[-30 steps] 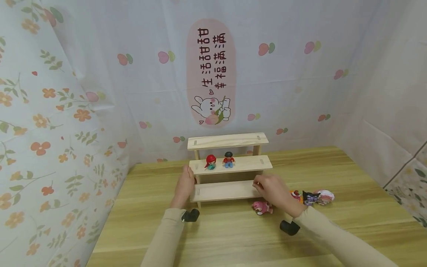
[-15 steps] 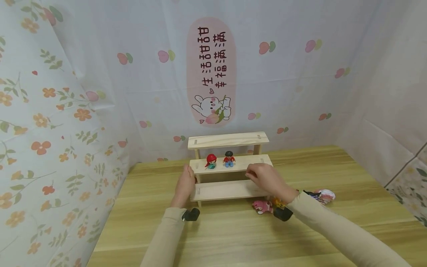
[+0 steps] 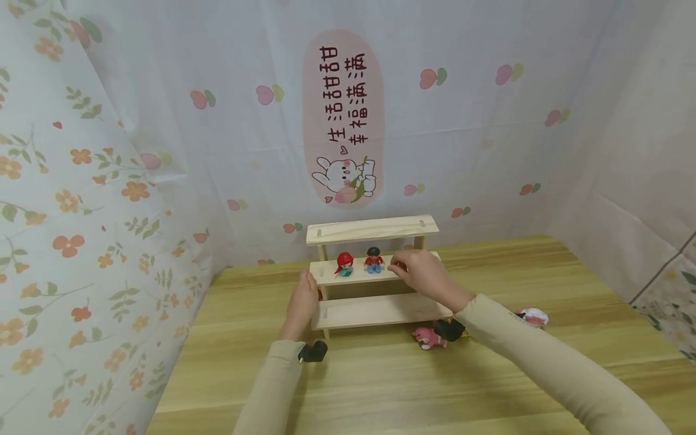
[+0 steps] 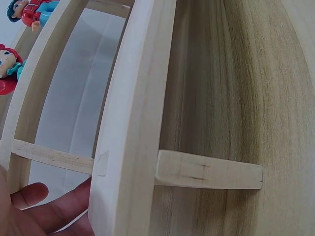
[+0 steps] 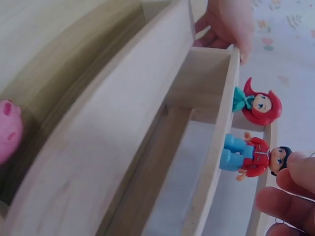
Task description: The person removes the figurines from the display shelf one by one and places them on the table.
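Note:
A three-tier wooden display shelf (image 3: 375,309) stands on the table. On its middle board sit a red-haired mermaid figure (image 3: 344,264) and a toy boy figure (image 3: 373,261) in a red jacket and blue trousers. My left hand (image 3: 301,305) holds the shelf's left end, its fingers (image 4: 61,209) reaching in between the middle and lower boards. My right hand (image 3: 426,275) is over the middle board's right part, fingers bent and close beside the boy. In the right wrist view its fingertips (image 5: 298,169) overlap the boy's head; I cannot tell whether they pinch something.
A pink toy animal (image 3: 429,338) lies on the wood-grain table (image 3: 359,386) before the shelf's lower right corner. Farther right, a white and pink toy (image 3: 533,316) shows past the right sleeve (image 3: 544,356), which hides other toys. A patterned cloth (image 3: 244,139) hangs behind the shelf.
My right hand has moved up and left, from the lower board's right end to the middle board beside the boy figure. My left hand has stayed at the shelf's left end.

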Tool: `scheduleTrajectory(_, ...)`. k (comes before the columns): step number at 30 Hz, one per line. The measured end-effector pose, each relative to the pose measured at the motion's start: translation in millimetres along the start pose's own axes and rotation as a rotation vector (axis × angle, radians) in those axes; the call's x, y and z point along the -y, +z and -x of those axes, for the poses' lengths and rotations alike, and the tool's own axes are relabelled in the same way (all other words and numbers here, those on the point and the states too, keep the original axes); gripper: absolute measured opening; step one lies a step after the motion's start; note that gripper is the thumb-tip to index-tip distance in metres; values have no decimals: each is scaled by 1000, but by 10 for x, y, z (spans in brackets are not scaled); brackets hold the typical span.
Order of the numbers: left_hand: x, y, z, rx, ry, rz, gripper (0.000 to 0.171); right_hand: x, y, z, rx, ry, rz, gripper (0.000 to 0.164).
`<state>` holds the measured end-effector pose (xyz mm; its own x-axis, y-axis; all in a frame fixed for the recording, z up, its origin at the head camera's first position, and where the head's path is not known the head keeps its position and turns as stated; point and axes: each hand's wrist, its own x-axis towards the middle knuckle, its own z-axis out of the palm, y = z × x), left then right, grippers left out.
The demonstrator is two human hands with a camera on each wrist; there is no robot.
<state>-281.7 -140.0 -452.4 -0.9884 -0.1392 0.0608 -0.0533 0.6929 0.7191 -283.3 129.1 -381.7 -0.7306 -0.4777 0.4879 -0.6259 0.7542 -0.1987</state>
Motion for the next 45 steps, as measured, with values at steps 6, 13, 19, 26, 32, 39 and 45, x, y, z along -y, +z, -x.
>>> scheduleTrajectory(6, -8, 1, -3, -1, -1, 8, 35, -10, 4, -120, -6, 2, -23, 9)
scheduleTrajectory(13, -20, -1, 11, -11, 1, 12, 35, 9, -2, -275, -23, -7, -62, 11)
scheduleTrajectory(19, 1, 7, 3, 9, -1, 25, 35, 18, 14, -412, -4, 44, -50, 11)
scheduleTrajectory(26, 13, 11, -3, 12, -8, 37, 35, 36, 46, -510, 79, 95, -77, 21)
scheduleTrajectory(32, 16, 20, 6, 21, -13, 51, 35, 11, 103, -545, 141, 119, -77, 29)
scheduleTrajectory(39, 16, 31, -3, 8, -1, 38, 34, 8, 157, -579, 151, 90, -34, 26)
scheduleTrajectory(45, 14, 24, -1, -20, 11, 36, 33, 10, 182, -587, 149, 65, -41, 21)
